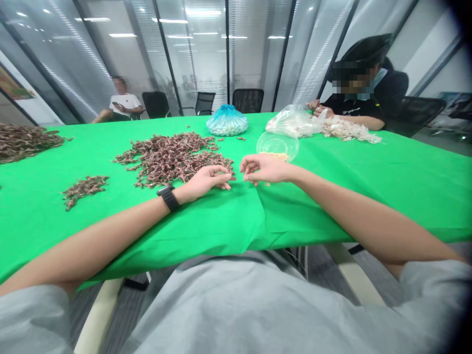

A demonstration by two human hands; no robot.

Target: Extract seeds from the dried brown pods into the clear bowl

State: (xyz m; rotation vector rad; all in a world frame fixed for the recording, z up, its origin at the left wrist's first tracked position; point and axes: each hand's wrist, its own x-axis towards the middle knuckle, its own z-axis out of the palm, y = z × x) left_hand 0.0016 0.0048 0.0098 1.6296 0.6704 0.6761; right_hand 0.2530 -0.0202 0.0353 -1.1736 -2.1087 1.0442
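Observation:
My left hand (208, 184), with a dark watch on its wrist, is closed in a pinch at the near right edge of a pile of dried reddish-brown twisted pieces (165, 155). A small dried brown piece (232, 178) shows at its fingertips. Just to the right, my right hand (265, 168) has curled fingers, thumb close to the index finger; anything between them is too small to make out. Behind this hand lie small pale yellow bits (276, 156) beside a clear round plastic container (277, 142). A few more bits lie below the hand.
A smaller brown heap (84, 189) and a large one (25, 142) lie leftward on the green cloth (206, 226). Further back are a tied blue bag (227, 121) and a clear bag (293, 121) beside pale scraps (346, 129). One person works at right; another sits behind.

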